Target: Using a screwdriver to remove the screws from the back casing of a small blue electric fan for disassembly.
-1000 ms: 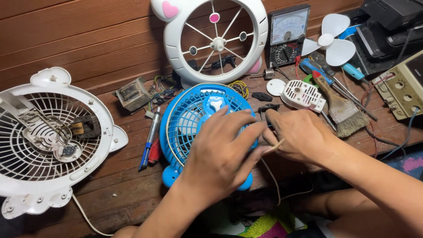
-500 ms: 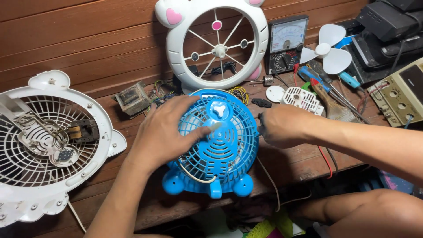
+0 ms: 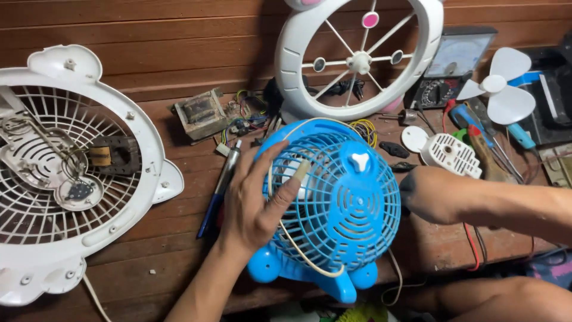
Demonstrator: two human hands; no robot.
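Head view looks down at a small blue fan (image 3: pixel 339 209) lying on a wooden table (image 3: pixel 119 24). Left hand (image 3: pixel 256 200) lies flat on the fan's grille with fingers spread wide, pressing rather than gripping, and a pale cord (image 3: pixel 298 247) runs under the palm. Right hand (image 3: pixel 432 194) is curled against the fan's right edge; it may be holding the rim, but I cannot tell. Left of the fan sits a big white fan shell (image 3: pixel 65 173). Behind the fan stands a white round fan guard (image 3: pixel 357 59). Right of the fan lies a small white propeller (image 3: pixel 497 86).
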